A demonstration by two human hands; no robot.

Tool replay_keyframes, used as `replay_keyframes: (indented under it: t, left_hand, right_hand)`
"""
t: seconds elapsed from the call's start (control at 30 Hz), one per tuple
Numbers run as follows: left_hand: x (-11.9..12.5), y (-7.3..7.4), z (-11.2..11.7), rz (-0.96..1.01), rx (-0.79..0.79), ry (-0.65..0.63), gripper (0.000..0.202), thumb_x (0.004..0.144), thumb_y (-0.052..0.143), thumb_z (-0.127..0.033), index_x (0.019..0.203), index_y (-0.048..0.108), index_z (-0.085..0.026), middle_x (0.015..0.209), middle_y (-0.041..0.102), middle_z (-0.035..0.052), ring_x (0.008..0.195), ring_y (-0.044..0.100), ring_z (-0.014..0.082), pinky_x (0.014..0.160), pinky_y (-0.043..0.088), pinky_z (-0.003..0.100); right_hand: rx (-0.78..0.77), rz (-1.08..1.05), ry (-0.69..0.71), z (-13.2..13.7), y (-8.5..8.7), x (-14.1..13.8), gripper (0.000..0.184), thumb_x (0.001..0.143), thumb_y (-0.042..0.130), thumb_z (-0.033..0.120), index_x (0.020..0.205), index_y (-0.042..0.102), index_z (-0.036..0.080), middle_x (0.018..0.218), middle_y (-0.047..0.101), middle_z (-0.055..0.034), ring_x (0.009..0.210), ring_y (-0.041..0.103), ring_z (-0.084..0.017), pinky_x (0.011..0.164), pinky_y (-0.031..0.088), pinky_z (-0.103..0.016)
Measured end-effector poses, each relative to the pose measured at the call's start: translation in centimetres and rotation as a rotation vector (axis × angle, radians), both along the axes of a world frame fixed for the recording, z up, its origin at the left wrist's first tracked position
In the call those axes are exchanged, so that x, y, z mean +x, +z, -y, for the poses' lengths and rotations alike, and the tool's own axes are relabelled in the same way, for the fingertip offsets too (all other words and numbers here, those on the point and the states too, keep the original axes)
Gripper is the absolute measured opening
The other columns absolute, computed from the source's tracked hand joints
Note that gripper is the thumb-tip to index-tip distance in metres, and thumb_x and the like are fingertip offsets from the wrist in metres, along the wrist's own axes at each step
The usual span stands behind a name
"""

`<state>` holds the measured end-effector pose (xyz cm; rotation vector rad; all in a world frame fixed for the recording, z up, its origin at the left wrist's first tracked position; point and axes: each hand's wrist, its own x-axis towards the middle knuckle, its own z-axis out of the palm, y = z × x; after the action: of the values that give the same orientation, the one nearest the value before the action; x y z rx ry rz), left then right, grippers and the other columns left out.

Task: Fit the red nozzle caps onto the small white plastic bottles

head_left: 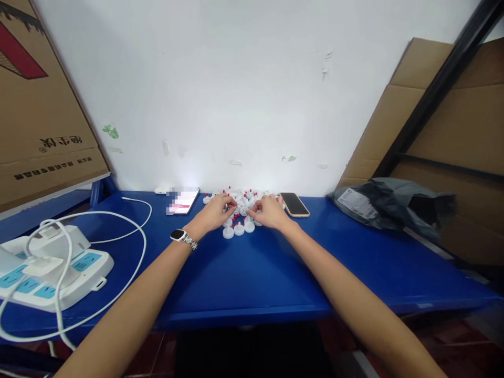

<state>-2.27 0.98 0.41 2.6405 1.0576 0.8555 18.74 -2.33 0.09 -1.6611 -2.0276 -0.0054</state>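
A pile of small white round plastic caps (239, 229), several with a nozzle and a red tip (229, 187), lies on the blue table against the wall. My left hand (216, 211), wearing a watch (181, 235) on the wrist, is at the pile's left side with thumb and fingers pinched together. Something small may be between those fingertips, but I cannot make it out. Over the right side of the pile, my right hand (270, 211) has its fingers curled in among the white pieces. What its fingertips hold is hidden. Loose red tips (236, 217) show between the hands.
A lit phone (188, 201) lies left of the pile and a dark-screened phone (295, 205) right of it. A white power strip (92, 268) with looping cables (144, 252) occupies the table's left. A grey plastic bag (394, 205) and cardboard (397, 100) are at right.
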Motion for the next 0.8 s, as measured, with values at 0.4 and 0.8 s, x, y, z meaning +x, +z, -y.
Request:
replay_keyframes:
  t: [0.4, 0.8]
  left_hand:
    - [0.6, 0.6, 1.4, 0.098, -0.014, -0.052, 0.028, 0.099, 0.042, -0.042, 0.099, 0.056, -0.019, 0.091, 0.062, 0.0045, 0.078, 0.057, 0.0167, 0.069, 0.042, 0.03]
    - [1.4, 1.2, 3.0, 0.106, 0.111, -0.064, 0.029, 0.105, 0.024, -0.036, 0.085, 0.04, -0.021, 0.08, 0.052, 0.0012, 0.072, 0.051, 0.0165, 0.071, 0.039, 0.031]
  right_hand:
    - [-0.11, -0.767, 0.194, -0.1, 0.2, 0.0, 0.039, 0.082, 0.057, 0.054, 0.068, 0.056, 0.018, 0.058, 0.048, 0.0033, 0.056, 0.042, -0.011, 0.055, 0.033, -0.025]
    - [-0.337, -1.295, 0.475, 1.9, 0.5, -3.0, 0.048, 0.075, 0.068, 0.062, 0.088, 0.041, 0.024, 0.063, 0.057, 0.0066, 0.052, 0.057, -0.012, 0.049, 0.035, -0.023]
